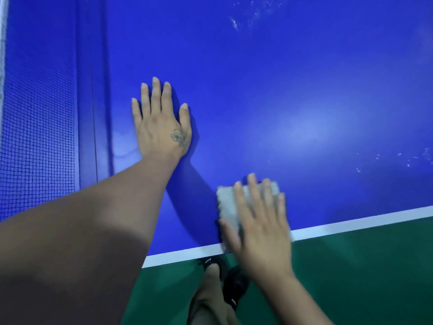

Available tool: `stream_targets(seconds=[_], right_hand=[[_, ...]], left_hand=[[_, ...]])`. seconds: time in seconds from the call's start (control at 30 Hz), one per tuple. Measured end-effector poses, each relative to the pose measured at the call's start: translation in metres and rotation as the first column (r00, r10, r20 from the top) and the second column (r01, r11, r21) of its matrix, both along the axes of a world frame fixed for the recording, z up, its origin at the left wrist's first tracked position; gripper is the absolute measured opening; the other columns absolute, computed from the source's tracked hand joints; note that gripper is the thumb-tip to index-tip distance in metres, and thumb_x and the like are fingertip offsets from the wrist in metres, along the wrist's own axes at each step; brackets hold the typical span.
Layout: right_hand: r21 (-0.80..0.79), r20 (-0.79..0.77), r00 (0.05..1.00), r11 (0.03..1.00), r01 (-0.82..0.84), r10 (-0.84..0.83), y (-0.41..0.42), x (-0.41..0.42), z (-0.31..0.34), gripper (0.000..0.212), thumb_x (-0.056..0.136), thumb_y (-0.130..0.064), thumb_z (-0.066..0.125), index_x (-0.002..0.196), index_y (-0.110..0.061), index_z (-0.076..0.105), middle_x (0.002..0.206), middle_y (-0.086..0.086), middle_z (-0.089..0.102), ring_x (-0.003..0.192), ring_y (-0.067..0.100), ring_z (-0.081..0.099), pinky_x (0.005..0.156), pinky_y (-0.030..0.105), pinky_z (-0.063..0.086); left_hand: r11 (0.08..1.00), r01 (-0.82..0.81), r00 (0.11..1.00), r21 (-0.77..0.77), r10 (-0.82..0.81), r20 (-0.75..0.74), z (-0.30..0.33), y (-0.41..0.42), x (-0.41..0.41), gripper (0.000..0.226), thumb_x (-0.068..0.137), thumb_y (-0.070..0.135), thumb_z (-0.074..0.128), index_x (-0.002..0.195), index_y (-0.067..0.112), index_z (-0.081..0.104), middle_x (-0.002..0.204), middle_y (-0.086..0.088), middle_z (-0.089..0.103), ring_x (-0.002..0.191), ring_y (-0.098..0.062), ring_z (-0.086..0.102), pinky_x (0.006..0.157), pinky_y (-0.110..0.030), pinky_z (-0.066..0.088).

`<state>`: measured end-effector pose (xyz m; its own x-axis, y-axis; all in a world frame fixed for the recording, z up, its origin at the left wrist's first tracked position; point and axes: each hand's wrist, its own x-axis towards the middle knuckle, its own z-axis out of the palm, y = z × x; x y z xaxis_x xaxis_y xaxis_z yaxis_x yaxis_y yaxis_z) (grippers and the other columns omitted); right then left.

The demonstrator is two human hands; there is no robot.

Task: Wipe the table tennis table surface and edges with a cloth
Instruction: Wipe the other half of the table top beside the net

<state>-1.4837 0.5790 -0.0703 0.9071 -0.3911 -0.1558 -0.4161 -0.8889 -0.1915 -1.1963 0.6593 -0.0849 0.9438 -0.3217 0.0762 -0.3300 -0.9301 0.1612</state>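
Observation:
The blue table tennis table [293,95] fills most of the view, with a white line [351,225] along its near edge. My left hand [161,123] lies flat on the blue surface with its fingers straight and spread. My right hand [260,221] presses a folded grey cloth [228,205] down on the surface right at the white edge line. The fingers on the cloth are straight; the hand looks motion-blurred. White dusty specks [255,12] show at the far top, and more white specks [398,160] lie at the right.
The net [37,127] stands along the left side, its white top band at the frame's left edge. Green floor [363,277] lies below the table edge. My leg and black sandals [225,277] are visible on the floor close to the table.

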Motion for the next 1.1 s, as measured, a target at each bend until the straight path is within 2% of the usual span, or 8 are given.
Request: stream_targets(seconds=[0.2,0.43,0.67,0.8,0.87,1.0,1.1], right_hand=[[-0.095,0.0,0.971,0.967,0.238,-0.239,-0.044,0.065,-0.005,0.075,0.109,-0.062,0.025,0.17,-0.02,0.016,0.178,0.009,0.005,0.164,0.034,-0.001,0.131,0.058,0.008],[-0.059,0.071,0.989,0.989,0.132,-0.128,-0.032,0.151,-0.004,0.074,0.107,-0.062,0.03,0.169,-0.023,0.022,0.177,0.01,0.01,0.164,0.035,0.003,0.13,0.058,0.008],[-0.003,0.058,0.997,0.999,-0.051,0.051,-0.019,0.096,0.001,0.071,0.108,-0.063,0.035,0.169,-0.028,0.024,0.178,0.002,0.01,0.165,0.028,0.003,0.132,0.055,0.009],[-0.039,0.074,0.997,0.999,0.01,-0.007,-0.059,0.076,0.002,0.071,0.107,-0.062,0.039,0.167,-0.026,0.03,0.177,0.003,0.015,0.164,0.029,0.009,0.131,0.057,0.013],[-0.079,0.056,0.997,0.995,0.057,-0.053,-0.082,0.087,0.001,0.072,0.107,-0.062,0.034,0.168,-0.024,0.027,0.177,0.006,0.015,0.164,0.031,0.008,0.131,0.058,0.012],[-0.098,0.069,0.975,0.972,0.215,-0.209,-0.109,0.148,-0.004,0.074,0.107,-0.063,0.024,0.169,-0.023,0.022,0.177,0.009,0.013,0.164,0.035,0.005,0.131,0.058,0.008],[-0.078,0.087,0.976,0.975,0.207,-0.2,-0.103,0.199,-0.007,0.076,0.107,-0.067,0.021,0.169,-0.023,0.021,0.177,0.011,0.012,0.163,0.037,0.004,0.13,0.059,0.006]], left_hand=[[1.0,-0.002,1.0,0.002,0.002,-0.006,0.0,-0.003,0.0,0.065,0.112,0.048,0.021,0.169,0.018,0.027,0.179,-0.001,0.016,0.167,-0.025,0.007,0.134,-0.052,0.008],[0.999,-0.003,1.0,-0.032,0.003,-0.007,-0.002,-0.002,0.002,0.063,0.113,0.047,0.026,0.169,0.018,0.03,0.179,-0.001,0.018,0.167,-0.025,0.008,0.134,-0.052,0.007],[1.0,-0.001,1.0,-0.031,0.0,-0.013,-0.002,-0.002,0.001,0.063,0.113,0.047,0.026,0.169,0.018,0.029,0.179,-0.001,0.016,0.167,-0.024,0.006,0.134,-0.052,0.007],[1.0,-0.006,1.0,-0.026,0.005,-0.021,-0.002,-0.003,0.003,0.063,0.113,0.047,0.026,0.169,0.018,0.028,0.18,-0.001,0.015,0.167,-0.024,0.005,0.135,-0.052,0.006],[1.0,-0.007,1.0,-0.025,0.007,-0.017,-0.003,-0.003,0.003,0.063,0.113,0.047,0.027,0.169,0.018,0.029,0.179,-0.001,0.016,0.167,-0.024,0.005,0.135,-0.052,0.006],[1.0,-0.012,1.0,-0.029,0.012,-0.018,-0.003,-0.002,0.003,0.062,0.113,0.046,0.028,0.169,0.018,0.03,0.179,-0.001,0.016,0.167,-0.024,0.006,0.134,-0.052,0.006],[0.999,-0.008,1.0,-0.045,0.008,-0.007,-0.001,-0.003,0.002,0.062,0.112,0.045,0.03,0.168,0.018,0.033,0.179,-0.001,0.019,0.167,-0.024,0.009,0.134,-0.052,0.007]])
